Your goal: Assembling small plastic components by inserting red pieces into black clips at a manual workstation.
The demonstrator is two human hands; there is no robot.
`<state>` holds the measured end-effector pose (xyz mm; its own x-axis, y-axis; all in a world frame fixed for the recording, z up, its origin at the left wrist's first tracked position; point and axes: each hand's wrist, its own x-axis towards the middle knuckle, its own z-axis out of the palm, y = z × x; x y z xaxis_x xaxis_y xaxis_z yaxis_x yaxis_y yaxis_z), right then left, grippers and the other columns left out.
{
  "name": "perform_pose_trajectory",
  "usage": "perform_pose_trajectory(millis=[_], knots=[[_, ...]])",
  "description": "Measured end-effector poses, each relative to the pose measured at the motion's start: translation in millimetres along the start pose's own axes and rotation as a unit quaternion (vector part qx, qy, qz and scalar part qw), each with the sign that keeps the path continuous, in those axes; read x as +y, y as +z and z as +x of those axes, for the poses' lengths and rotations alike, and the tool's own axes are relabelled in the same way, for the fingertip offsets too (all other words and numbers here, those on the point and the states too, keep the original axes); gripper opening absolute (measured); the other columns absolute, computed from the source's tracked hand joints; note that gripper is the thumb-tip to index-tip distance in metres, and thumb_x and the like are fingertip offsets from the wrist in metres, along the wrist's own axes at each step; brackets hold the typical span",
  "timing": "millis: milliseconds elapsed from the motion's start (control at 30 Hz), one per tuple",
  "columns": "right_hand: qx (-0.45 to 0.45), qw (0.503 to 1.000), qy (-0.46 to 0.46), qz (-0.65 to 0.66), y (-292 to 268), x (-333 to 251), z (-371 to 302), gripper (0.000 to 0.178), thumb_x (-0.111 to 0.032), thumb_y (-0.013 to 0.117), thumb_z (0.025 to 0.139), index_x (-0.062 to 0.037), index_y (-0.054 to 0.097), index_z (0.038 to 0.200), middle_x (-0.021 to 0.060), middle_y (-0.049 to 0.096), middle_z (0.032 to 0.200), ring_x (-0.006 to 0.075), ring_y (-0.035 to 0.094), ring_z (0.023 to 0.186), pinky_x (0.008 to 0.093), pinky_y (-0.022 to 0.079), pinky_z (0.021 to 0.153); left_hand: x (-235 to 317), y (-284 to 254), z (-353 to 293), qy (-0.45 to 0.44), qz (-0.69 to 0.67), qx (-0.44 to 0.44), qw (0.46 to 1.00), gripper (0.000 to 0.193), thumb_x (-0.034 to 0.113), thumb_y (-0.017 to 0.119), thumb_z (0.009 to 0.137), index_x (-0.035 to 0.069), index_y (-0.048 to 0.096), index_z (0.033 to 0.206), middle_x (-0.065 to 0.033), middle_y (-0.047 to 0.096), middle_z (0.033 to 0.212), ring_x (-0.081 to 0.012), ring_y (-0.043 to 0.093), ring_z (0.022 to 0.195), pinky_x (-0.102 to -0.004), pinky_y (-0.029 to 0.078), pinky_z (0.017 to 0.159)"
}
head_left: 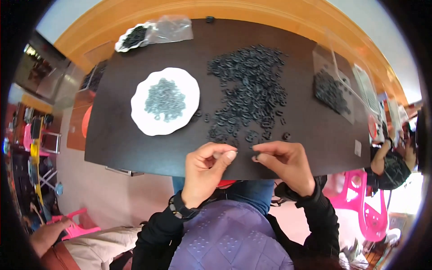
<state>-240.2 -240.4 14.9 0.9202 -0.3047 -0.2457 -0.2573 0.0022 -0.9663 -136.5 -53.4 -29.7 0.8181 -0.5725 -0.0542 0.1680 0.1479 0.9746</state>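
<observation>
Over the table's near edge, my left hand pinches thumb against forefinger, with a tiny piece barely showing at the tips. My right hand is closed in a pinch on a small black part, partly covered by the fingers. The two sets of fingertips face each other a short gap apart. Just beyond them spreads a loose pile of small black ring-like parts. To its left is a white wavy-rimmed plate with a heap of small greyish translucent pieces.
A small white dish of dark pieces and a clear plastic bag lie at the far left of the dark table. At right, a clear bin holds black parts. Other people sit on both sides; a pink chair stands at right.
</observation>
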Motion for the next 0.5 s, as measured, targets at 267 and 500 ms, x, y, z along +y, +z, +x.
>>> perform_pose_trajectory(millis=[267,500], knots=[[0.018,1.0,0.012,0.008,3.7,8.6,1.3,0.015,-0.005,0.072,0.091,0.0041,0.072,0.103,0.0036,0.073,0.088,0.0051,0.065,0.079,0.0208,0.053,0.073,-6.1,9.0,-0.9,-0.057,-0.011,-0.025,0.998,0.013,0.012,0.073,0.094,0.001,0.074,0.101,0.0041,0.066,0.077,-0.0015,0.054,0.067,-0.0183,0.044,0.061],[0.011,1.0,-0.004,-0.003,8.0,5.8,3.0,0.011,-0.005,0.074,0.09,0.0028,0.072,0.097,0.0025,0.072,0.085,0.0041,0.064,0.077,0.0195,0.051,0.069,-8.4,12.7,-6.4,-0.058,-0.001,-0.022,0.998,0.017,0.016,0.073,0.095,0.0,0.074,0.1,-0.0037,0.071,0.086,-0.0066,0.057,0.069,-0.0214,0.046,0.063]])
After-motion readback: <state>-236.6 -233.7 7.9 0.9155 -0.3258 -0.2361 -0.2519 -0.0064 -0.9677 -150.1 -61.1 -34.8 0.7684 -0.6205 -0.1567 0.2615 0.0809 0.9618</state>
